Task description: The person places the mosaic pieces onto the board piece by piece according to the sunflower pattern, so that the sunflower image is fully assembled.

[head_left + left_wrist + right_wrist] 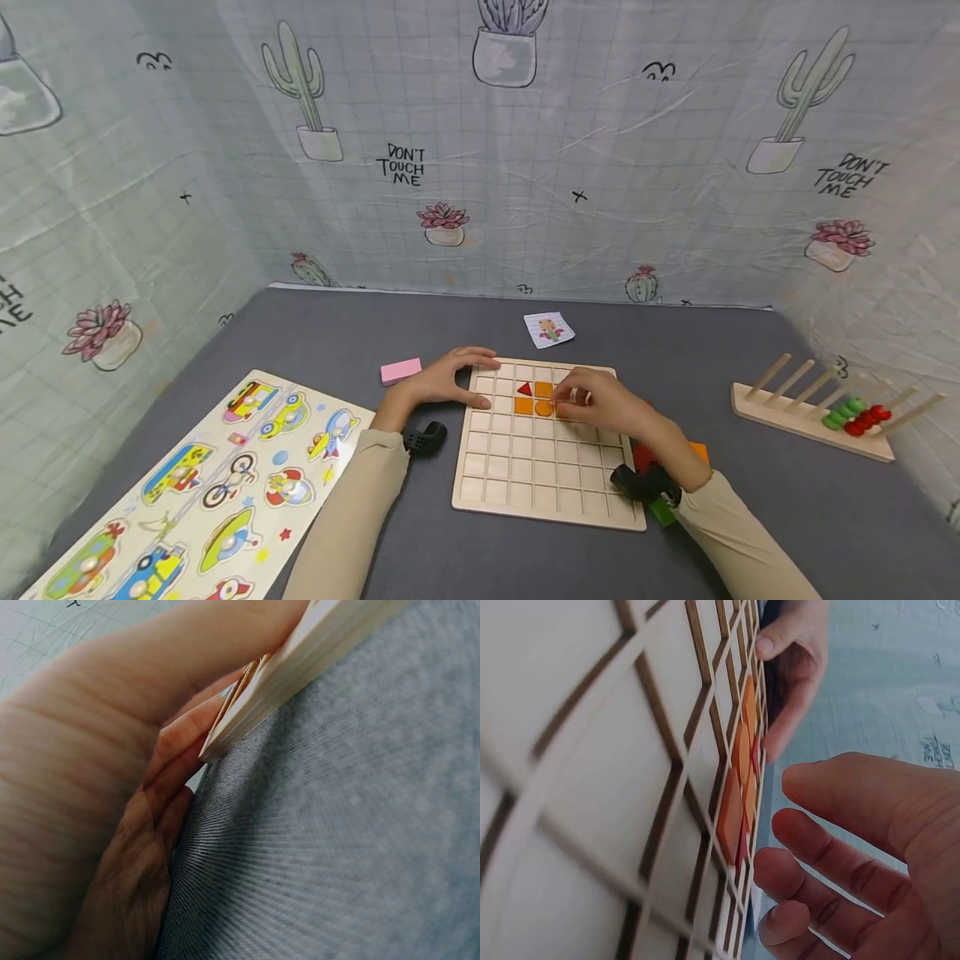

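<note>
A pale wooden grid board (510, 467) lies in front of me. Upon it sit a red triangle (524, 388), two orange squares (523, 406) and an orange disc (543, 407). Another orange piece (730, 817) and a red piece show in the right wrist view, mostly behind my right hand in the head view. My left hand (442, 379) spreads its thumb and fingers across the board's far left corner, touching the edge. My right hand (603, 400) hovers by the orange pieces, fingers loosely bent, with nothing between thumb and fingertips in the right wrist view.
A pink block (401, 371) lies left of the board, and a picture card (549, 330) beyond it. A vehicle puzzle board (300, 500) fills the left. Red, orange and green pieces (663, 511) lie partly beneath my right forearm. A peg stand (810, 421) with beads is at right.
</note>
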A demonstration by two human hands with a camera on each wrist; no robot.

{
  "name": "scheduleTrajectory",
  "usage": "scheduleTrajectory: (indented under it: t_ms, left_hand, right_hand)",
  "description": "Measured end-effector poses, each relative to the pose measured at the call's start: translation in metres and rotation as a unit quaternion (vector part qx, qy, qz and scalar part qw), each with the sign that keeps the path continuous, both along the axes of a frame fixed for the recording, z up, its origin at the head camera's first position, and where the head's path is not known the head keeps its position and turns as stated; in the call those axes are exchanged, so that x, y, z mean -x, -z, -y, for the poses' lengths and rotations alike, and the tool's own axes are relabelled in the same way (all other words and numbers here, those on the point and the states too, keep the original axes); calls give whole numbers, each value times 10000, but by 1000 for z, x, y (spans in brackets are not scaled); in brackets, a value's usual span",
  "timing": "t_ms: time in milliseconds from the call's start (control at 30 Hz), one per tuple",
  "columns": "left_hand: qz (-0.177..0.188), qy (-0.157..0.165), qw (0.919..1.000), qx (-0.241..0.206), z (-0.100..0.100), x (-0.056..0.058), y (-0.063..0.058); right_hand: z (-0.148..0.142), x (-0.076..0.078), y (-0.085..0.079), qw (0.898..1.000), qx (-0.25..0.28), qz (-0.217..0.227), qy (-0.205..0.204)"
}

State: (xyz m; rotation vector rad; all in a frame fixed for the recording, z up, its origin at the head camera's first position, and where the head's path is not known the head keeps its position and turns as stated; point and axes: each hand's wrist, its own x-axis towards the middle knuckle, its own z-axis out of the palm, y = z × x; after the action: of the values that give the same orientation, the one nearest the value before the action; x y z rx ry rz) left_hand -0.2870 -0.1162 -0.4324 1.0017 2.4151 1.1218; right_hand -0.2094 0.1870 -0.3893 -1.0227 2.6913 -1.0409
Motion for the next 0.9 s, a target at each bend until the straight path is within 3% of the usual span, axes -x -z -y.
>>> scheduleTrajectory:
  t_ms: [467,667,900]
  left_hand:
    - [42,8,10000,66,0,-3,-2]
    - [13,29,10000,71,0,-4,-2]
    - [74,19,9999,100,0,-2,-1]
  right_hand:
    - [-50,-16,-8,9985,69,120,528]
    - [-67,-20,-4,9976,60,-37,688]
    - [-91,-27,1,9962,-30,75,864]
